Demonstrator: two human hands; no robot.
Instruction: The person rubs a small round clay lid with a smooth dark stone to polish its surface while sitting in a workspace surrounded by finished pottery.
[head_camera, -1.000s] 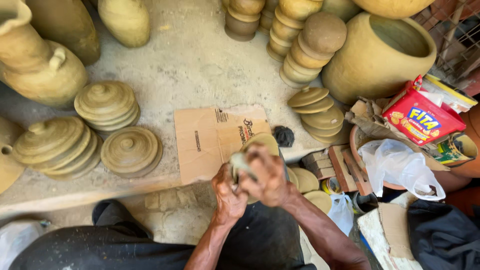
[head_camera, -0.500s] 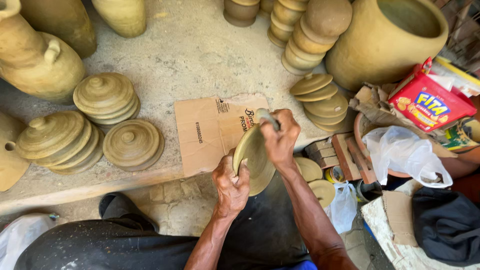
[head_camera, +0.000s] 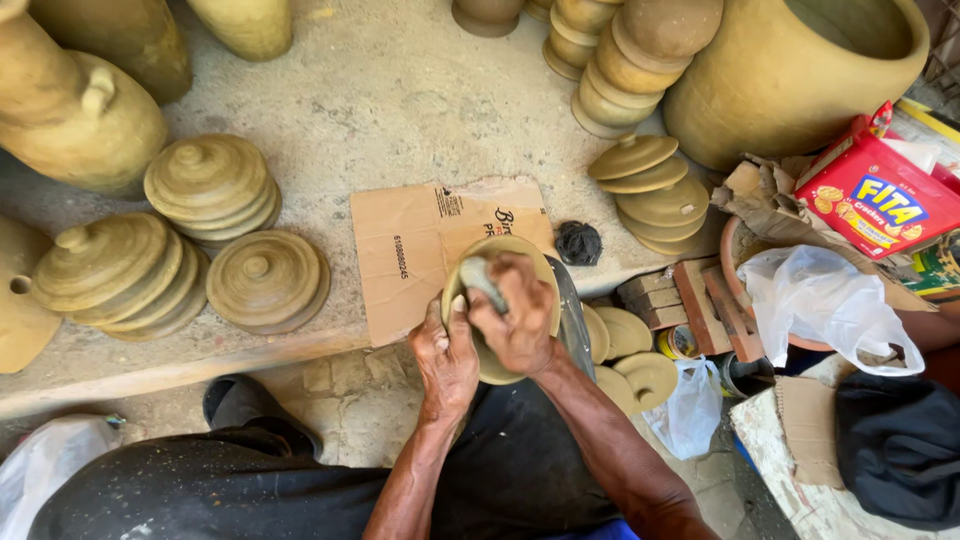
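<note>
Clay lid (head_camera: 500, 300) sits in the middle near the lap, left hand (head_camera: 447, 352) cupped round its near-left edge, propping it up. Right hand (head_camera: 515, 315) is closed on a small grey pad (head_camera: 480, 277), maybe a sponge or rag, pressed flat on the lid's face. Looks like smoothing work to me, mid-wipe on this one, can't tell how much of the face is covered.

Progress guess: lots of lids already stacked, three piles (head_camera: 210, 190) far left on the floor, another pile (head_camera: 650, 190) far right by the big pot (head_camera: 790, 75). A few loose discs (head_camera: 625, 335) lie just right of the knee; no idea if those are finished. Cardboard (head_camera: 420, 250) lies right behind the lid.
</note>
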